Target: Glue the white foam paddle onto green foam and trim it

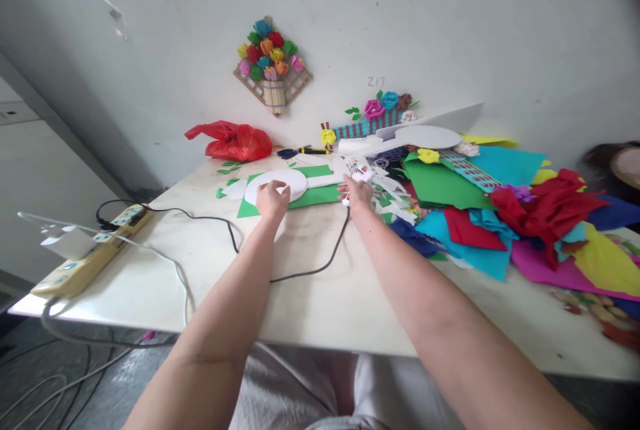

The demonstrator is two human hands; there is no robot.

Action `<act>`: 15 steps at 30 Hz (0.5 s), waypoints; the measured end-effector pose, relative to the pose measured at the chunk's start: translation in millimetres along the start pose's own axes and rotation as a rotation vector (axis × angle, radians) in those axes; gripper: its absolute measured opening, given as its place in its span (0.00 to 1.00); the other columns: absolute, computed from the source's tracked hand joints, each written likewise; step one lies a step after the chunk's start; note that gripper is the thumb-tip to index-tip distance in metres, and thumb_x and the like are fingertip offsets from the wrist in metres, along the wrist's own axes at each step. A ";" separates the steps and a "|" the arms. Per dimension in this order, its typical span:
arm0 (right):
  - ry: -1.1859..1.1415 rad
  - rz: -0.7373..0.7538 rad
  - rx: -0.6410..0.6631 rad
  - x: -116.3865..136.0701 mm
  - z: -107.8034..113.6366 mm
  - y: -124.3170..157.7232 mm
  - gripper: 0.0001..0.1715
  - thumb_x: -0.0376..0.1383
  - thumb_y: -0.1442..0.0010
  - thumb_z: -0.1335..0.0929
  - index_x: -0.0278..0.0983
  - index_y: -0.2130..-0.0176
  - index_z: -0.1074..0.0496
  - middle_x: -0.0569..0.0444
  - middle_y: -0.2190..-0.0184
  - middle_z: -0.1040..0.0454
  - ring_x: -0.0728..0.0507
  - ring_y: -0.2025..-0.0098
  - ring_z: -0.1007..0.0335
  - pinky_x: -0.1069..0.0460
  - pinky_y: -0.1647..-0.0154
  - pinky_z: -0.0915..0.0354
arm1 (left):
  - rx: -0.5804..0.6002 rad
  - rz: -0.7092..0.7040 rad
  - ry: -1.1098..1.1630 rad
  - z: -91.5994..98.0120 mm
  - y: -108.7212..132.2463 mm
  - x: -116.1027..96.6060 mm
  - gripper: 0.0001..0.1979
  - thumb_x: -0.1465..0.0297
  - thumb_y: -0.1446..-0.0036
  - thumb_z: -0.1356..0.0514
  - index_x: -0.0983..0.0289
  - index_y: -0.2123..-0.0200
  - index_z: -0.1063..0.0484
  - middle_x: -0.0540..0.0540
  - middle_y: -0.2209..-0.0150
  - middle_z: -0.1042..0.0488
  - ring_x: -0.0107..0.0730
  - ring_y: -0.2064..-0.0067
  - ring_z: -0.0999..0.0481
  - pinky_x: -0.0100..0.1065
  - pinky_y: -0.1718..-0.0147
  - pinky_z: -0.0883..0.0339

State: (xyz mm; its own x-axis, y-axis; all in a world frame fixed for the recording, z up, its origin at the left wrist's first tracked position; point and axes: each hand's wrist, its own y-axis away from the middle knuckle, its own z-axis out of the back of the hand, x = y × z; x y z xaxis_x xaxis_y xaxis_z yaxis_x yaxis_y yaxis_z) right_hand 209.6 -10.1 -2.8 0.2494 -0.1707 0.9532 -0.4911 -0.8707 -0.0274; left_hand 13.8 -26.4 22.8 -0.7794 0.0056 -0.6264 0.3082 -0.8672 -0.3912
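Note:
A white, paddle-shaped cutout (295, 181) with a round head and a straight handle lies on a green sheet (316, 199). Over its round head is my left hand (273, 200), thumb and fingers curled together in a pinch; whatever may be between the fingertips is too small to make out. By the handle's right end, my right hand (358, 197) is closed around a white glue gun (362, 175). A black cord (334, 253) runs from that hand across the table. Part of the glue gun is hidden behind my fingers.
A yellow power strip (95, 250) lies at the left edge. Scissors (287, 153) and a red plastic bag (237, 142) are at the back. Another white paddle shape (425, 136) rests behind colored paper (450, 180) heaped on the right. Paper flowers (270, 50) hang on the wall.

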 end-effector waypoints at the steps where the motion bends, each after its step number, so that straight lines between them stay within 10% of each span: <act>1: 0.046 0.011 -0.015 -1.0 1.3 -1.3 0.10 0.40 0.49 0.30 0.36 0.69 0.31 0.59 0.85 0.29 0.50 0.87 0.36 0.57 0.87 0.40 | 0.036 -0.068 -0.060 -1.8 -0.3 4.2 0.15 0.66 0.48 0.43 0.60 0.57 0.26 0.57 0.50 0.26 0.41 0.42 0.34 0.40 0.46 0.40; 6: 0.342 0.099 -0.060 -3.6 9.0 -6.4 0.15 0.46 0.48 0.32 0.38 0.68 0.27 0.55 0.81 0.25 0.44 0.78 0.27 0.53 0.80 0.34 | 0.292 -0.282 -0.214 -7.6 2.1 7.9 0.28 0.70 0.53 0.41 0.56 0.46 0.33 0.49 0.37 0.42 0.42 0.33 0.56 0.52 0.37 0.66; 15: 0.344 0.214 -0.034 -16.6 2.7 -13.1 0.17 0.47 0.48 0.34 0.36 0.70 0.26 0.53 0.79 0.24 0.43 0.74 0.26 0.52 0.74 0.33 | 0.316 -0.465 -0.302 -15.5 6.1 14.0 0.24 0.64 0.47 0.43 0.52 0.44 0.34 0.49 0.38 0.41 0.40 0.34 0.49 0.52 0.37 0.66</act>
State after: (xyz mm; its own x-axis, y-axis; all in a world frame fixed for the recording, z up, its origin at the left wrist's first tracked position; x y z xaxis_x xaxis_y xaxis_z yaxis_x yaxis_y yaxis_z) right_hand 214.2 2.9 -19.1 -0.1528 -0.1767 0.9723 -0.5305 -0.8154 -0.2315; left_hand 13.3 -23.9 1.2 -0.9267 0.3160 -0.2035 -0.2390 -0.9133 -0.3299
